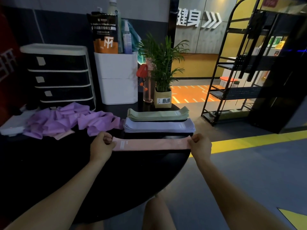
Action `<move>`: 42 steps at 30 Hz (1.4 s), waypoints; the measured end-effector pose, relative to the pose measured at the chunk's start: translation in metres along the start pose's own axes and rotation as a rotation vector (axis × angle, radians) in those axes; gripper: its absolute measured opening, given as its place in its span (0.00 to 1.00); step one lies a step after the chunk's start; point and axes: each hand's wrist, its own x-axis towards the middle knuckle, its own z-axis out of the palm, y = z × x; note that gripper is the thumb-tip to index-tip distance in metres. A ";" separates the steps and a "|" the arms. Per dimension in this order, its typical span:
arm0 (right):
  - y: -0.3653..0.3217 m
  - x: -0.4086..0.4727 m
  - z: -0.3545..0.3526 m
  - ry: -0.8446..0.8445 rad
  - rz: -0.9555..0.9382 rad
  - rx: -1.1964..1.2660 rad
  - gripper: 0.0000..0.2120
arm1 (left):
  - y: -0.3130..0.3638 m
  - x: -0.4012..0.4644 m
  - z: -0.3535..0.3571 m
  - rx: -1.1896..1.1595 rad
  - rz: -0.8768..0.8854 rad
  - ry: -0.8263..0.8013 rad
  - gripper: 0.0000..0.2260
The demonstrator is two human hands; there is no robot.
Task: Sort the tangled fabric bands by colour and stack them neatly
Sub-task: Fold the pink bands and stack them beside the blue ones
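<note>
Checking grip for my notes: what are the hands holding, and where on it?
A pink band, stretched flat; left hand grips its left end, right hand its right end.

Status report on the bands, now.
Left hand and right hand grip pink band ends, stretched flat. Green stack, lavender stack done. Purple pile tangled.

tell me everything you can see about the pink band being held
The pink band is a flat, pale pink strip of what looks like soft fabric, with a faint whitish label patch near its left end. It is pulled out straight and level, just in front of the lavender stack on the black table. The left hand grips its left end and the right hand grips its right end.
</note>
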 end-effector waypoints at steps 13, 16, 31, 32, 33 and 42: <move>-0.025 -0.027 0.031 -0.144 -0.587 -0.178 0.13 | -0.012 -0.003 0.005 0.019 0.064 0.021 0.12; -0.029 -0.044 0.049 -0.335 -0.664 -0.192 0.18 | -0.012 -0.004 0.004 0.019 0.056 0.016 0.13; -0.023 -0.051 0.061 -0.342 -0.723 -0.287 0.09 | -0.018 -0.001 0.006 0.036 0.074 0.027 0.13; -0.024 -0.052 0.061 -0.346 -0.717 -0.283 0.09 | -0.017 -0.001 0.006 0.032 0.073 0.030 0.13; -0.024 -0.052 0.061 -0.352 -0.710 -0.277 0.09 | -0.017 -0.002 0.006 0.026 0.074 0.035 0.13; -0.073 -0.058 0.077 -0.446 -0.726 -0.234 0.15 | -0.017 0.007 -0.014 -0.053 0.129 0.092 0.10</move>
